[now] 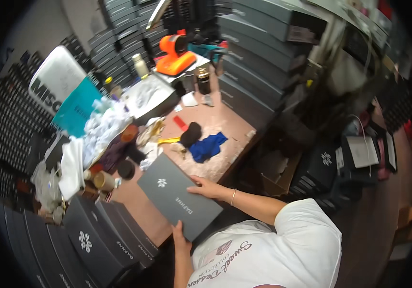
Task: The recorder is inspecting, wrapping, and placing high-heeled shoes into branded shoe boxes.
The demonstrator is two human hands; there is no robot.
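A person in a white T-shirt (pixel 287 245) holds a flat grey box (pixel 179 194) between both hands, lid face up, pale flower emblem and lettering showing. Right hand (pixel 208 188) pinches the far right edge, thumb over the lid. Left hand (pixel 181 235) grips the near left edge; its fingers under the box are hidden. Thin bracelet (pixel 233 197) on the right wrist. Box sits tilted across the view, in front of the torso and over the near side of the pinkish bench (pixel 146 211); can't tell if its underside touches.

Just beyond the hands: crumpled blue cloth (pixel 207 148), a dark rounded item (pixel 191 135) touching it, a small red flat piece (pixel 180 123) farther off. Left of the box: round black lid-like piece (pixel 126 169), then a heap of crumpled white material (pixel 104 126) beside a teal panel (pixel 77 110). Well past the hands, bright orange device (pixel 174 60), white bottle (pixel 140 66), dark jar (pixel 203 80).

Left of the left hand, more closed grey boxes (pixel 93 235) stand close together. Another tall stack of dark boxes (pixel 249 67) rises beyond the right hand, past the bench's far edge.
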